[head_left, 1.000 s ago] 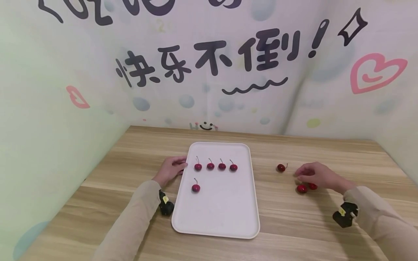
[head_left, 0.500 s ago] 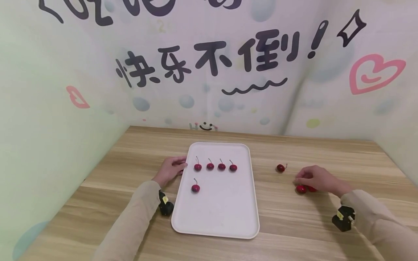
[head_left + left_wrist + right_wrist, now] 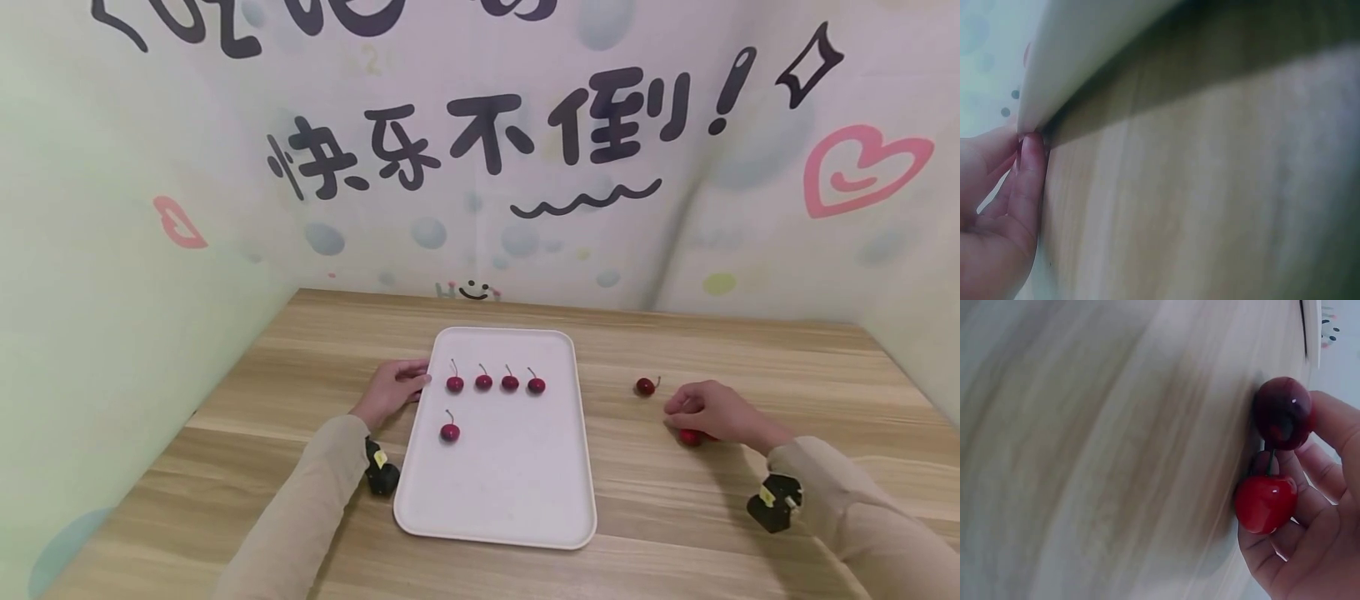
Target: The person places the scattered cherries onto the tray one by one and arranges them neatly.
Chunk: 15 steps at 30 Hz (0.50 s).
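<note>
A white tray point(image 3: 517, 500) lies mid-table with five red cherries: a row of several point(image 3: 483, 382) and one point(image 3: 449, 432) below it. My left hand point(image 3: 411, 388) rests against the tray's left rim point(image 3: 1085, 44), a straight finger point(image 3: 1030, 169) touching the edge. My right hand point(image 3: 678, 412) is down on two cherries point(image 3: 690, 437) right of the tray. In the right wrist view its thumb and curled fingers point(image 3: 1329, 487) close round a dark cherry point(image 3: 1283, 412) and a bright red one point(image 3: 1266, 503). Another cherry point(image 3: 645, 386) lies loose just beyond.
The wooden table point(image 3: 675, 517) is boxed in by printed walls point(image 3: 480, 167) at the back and on both sides. Black wrist cameras point(image 3: 772, 502) sit on both sleeves. Bare wood shows between the tray and my right hand.
My right hand has dropped and shifted slightly left onto the two cherries, now hiding most of them in the head view. My left hand and the tray have not moved.
</note>
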### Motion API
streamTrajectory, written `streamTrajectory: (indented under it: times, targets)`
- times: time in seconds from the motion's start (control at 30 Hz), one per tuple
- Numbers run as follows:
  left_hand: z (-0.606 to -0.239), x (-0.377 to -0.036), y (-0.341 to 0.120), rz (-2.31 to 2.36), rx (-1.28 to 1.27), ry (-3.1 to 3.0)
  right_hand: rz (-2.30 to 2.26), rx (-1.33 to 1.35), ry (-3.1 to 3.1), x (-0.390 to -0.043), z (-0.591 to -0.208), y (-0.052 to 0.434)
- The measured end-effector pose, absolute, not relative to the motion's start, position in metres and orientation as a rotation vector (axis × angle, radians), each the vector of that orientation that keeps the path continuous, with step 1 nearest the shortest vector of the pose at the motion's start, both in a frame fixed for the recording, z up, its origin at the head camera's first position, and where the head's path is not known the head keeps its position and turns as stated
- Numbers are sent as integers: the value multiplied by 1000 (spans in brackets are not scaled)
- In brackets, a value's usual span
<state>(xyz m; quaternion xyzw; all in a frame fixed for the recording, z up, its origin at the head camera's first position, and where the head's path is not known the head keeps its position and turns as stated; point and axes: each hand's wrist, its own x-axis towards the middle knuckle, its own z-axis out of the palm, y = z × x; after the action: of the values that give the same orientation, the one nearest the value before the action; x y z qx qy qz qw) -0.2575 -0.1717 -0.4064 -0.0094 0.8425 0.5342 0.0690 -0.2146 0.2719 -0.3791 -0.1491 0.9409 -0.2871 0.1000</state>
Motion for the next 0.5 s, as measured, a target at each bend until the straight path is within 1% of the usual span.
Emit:
streamTrajectory:
  times: [0.5]
  targets:
    - [-408, -260, -172, 1609, -55, 2529, -1062, -465, 2714, -215, -376, 267]
